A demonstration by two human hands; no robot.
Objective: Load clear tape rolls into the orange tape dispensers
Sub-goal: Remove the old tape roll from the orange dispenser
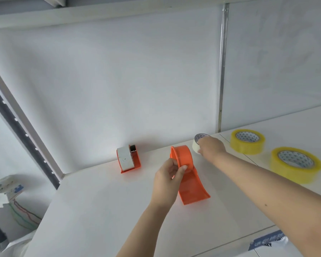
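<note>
Left hand (170, 173) pinches the orange dispenser (190, 182) by its round end on the surface (100, 201). Right hand (210, 147), just beyond, grips a pale tape roll (196, 144). Yellow rolls (247, 141) lie right of it.

Pale tape roll (196, 145): near side hidden by right hand (212, 147). Orange dispenser (183, 153): rim covered by left hand (168, 176). Blue label (267, 242): print blurred.

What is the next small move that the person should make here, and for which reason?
Probably lift the small tape roll and carry it to the orange dispenser. The right hand already seems to grip this roll near the wall, and the left hand holds the dispenser, whose round holder looks empty.
</note>
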